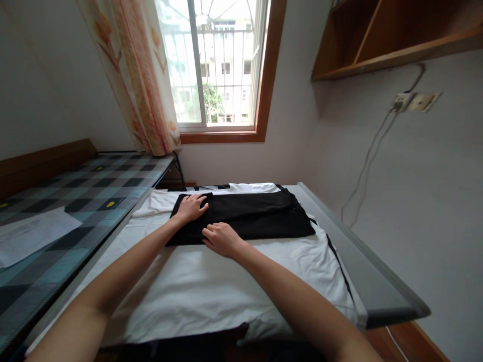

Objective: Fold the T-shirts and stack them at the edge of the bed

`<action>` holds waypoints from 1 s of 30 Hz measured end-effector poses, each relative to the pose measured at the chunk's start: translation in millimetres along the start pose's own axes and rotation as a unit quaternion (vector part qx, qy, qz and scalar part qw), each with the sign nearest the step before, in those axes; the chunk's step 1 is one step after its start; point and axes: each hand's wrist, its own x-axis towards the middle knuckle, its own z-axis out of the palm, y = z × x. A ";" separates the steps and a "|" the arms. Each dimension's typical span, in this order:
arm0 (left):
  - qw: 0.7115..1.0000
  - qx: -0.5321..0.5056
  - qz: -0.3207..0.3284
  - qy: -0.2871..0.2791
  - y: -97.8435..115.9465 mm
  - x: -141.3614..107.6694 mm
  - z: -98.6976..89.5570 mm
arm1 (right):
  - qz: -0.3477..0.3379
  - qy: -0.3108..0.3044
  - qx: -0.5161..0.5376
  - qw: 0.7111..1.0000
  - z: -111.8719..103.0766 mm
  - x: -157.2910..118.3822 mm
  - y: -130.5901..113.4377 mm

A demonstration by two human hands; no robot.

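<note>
Folded black cloth (264, 216), matte, oblong, soft-edged, at 12 o'clock on wrinkled white fabric (204, 286). My left hand (191, 207) lies spread, released, at 11 o'clock; my right hand (222, 238) curls at the near edge, grip indeterminate. Step, as judged: steadying layers; any shift calls for even tension.
</note>
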 end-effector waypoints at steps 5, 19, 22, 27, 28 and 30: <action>0.997 -0.037 0.021 -0.069 12.0 9.5 5.6 | 0.004 -0.005 0.006 1.000 0.2 -0.3 0.5; 0.976 -0.086 -0.185 0.082 -62.1 18.1 -2.3 | -0.002 -0.004 0.018 1.000 -2.4 -1.5 1.1; 0.962 -0.161 -0.221 0.029 -87.0 20.1 -2.0 | -0.001 0.000 0.021 1.000 -1.3 -1.6 1.3; 0.954 -0.207 -0.215 -0.003 -100.9 24.4 4.0 | 0.003 0.000 0.031 1.000 -0.8 -1.9 1.9; 0.954 -0.209 -0.216 -0.005 -100.6 25.5 5.0 | 0.004 0.000 0.033 0.999 -0.8 -1.9 2.0; 0.954 -0.206 -0.218 -0.008 -99.0 28.2 6.6 | 0.007 -0.001 0.035 0.999 -0.7 -1.9 2.2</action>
